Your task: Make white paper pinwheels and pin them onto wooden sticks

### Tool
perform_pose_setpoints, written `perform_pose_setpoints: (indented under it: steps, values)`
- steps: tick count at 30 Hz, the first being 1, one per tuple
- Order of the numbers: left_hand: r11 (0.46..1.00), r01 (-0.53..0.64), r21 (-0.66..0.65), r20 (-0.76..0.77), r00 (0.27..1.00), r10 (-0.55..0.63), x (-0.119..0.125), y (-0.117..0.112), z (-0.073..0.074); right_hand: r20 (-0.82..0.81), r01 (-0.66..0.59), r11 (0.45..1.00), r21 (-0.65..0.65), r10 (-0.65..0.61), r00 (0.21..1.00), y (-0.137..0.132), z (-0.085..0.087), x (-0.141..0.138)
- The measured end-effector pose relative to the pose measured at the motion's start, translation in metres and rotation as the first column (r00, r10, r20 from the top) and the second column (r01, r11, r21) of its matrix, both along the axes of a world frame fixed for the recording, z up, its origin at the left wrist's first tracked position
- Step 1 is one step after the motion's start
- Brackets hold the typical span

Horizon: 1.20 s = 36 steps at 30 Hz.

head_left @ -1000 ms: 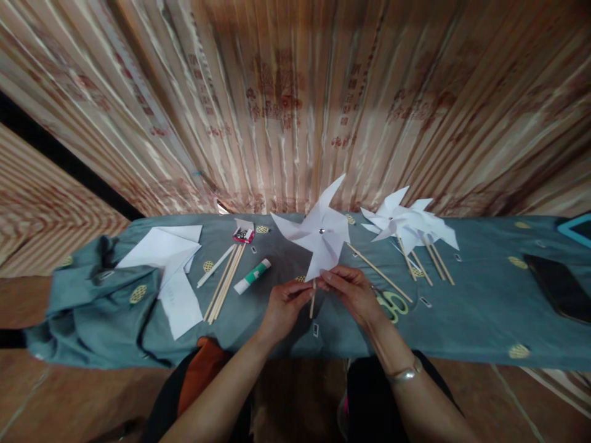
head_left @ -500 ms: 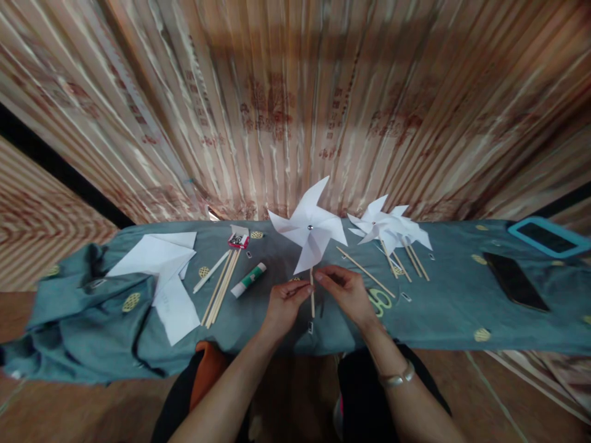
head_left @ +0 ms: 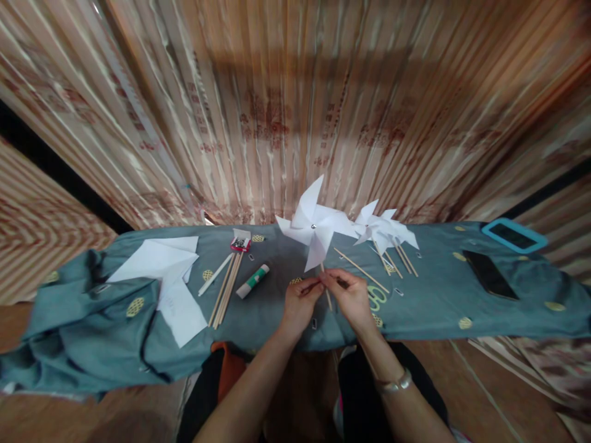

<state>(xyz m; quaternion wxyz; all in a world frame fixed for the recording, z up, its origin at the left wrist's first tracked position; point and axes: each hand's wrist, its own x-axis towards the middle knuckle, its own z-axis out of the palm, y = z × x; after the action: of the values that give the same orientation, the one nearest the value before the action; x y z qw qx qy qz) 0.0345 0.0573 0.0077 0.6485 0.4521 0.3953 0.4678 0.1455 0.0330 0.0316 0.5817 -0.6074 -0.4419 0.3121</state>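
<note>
A white paper pinwheel [head_left: 318,224] with a silver pin at its centre stands upright on a thin wooden stick. My left hand [head_left: 299,301] pinches that stick below the blades. From the other side, the fingertips of my right hand [head_left: 349,294] close on the same stick, just above the left fingers. Green-handled scissors [head_left: 377,298] lie beside my right hand, their blades hard to make out. Left of my hands a glue stick [head_left: 252,282] rests on the cloth. Behind to the right lie several finished-looking white pinwheels [head_left: 385,227] on sticks.
A green cloth [head_left: 438,314] covers the narrow table. On its left are folded white papers [head_left: 180,314], wooden sticks [head_left: 226,292], a white pencil-like rod [head_left: 215,274] and a small box of pins [head_left: 241,242]. A black phone [head_left: 489,274] and a blue-framed device [head_left: 514,235] lie right. Curtains hang behind.
My right hand has moved in and closed on the stick. The pinwheel has turned a little and its stick now leans slightly. The view has shifted somewhat.
</note>
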Motion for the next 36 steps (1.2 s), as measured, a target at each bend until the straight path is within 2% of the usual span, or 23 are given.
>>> perform_pose_setpoints:
  steps: [4,7,9,11,12,14,16,23,36]
  values:
    - [0.999,-0.014,-0.035,0.034,0.999,0.015,0.001,-0.002,-0.010,0.055,0.064,0.998,0.019,-0.065,0.996,0.014,0.012,0.010]
    - [0.998,-0.015,-0.059,0.004,1.000,0.016,-0.001,0.000,-0.015,0.222,0.084,0.996,0.028,-0.089,0.971,0.032,0.023,0.032]
    - [0.999,-0.004,-0.040,-0.022,1.000,0.003,-0.003,0.001,-0.015,0.371,0.123,0.992,0.021,-0.122,0.920,0.044,0.028,0.053]
    - [1.000,0.010,-0.011,-0.044,0.999,-0.010,-0.004,0.002,-0.014,0.549,0.192,0.981,0.001,-0.161,0.821,0.053,0.030,0.076]
    - [1.000,0.018,0.002,-0.054,0.998,-0.018,-0.004,0.003,-0.013,0.652,0.250,0.968,-0.024,-0.174,0.738,0.056,0.029,0.087]
    - [0.999,0.034,0.023,-0.078,0.996,-0.032,-0.003,0.003,-0.011,0.817,0.360,0.925,-0.117,-0.116,0.564,0.061,0.024,0.107]
    - [0.997,0.058,0.043,-0.103,0.993,-0.053,-0.001,0.003,-0.010,0.853,0.386,0.908,-0.159,-0.070,0.517,0.063,0.015,0.123]
    - [0.991,0.105,0.078,-0.152,0.984,-0.092,0.010,0.005,-0.017,0.887,0.462,0.837,-0.292,0.057,0.458,0.071,-0.012,0.150]
    - [0.979,0.145,0.145,-0.236,0.966,-0.108,0.019,0.003,-0.022,0.891,0.508,0.775,-0.375,0.152,0.427,0.070,-0.021,0.165]
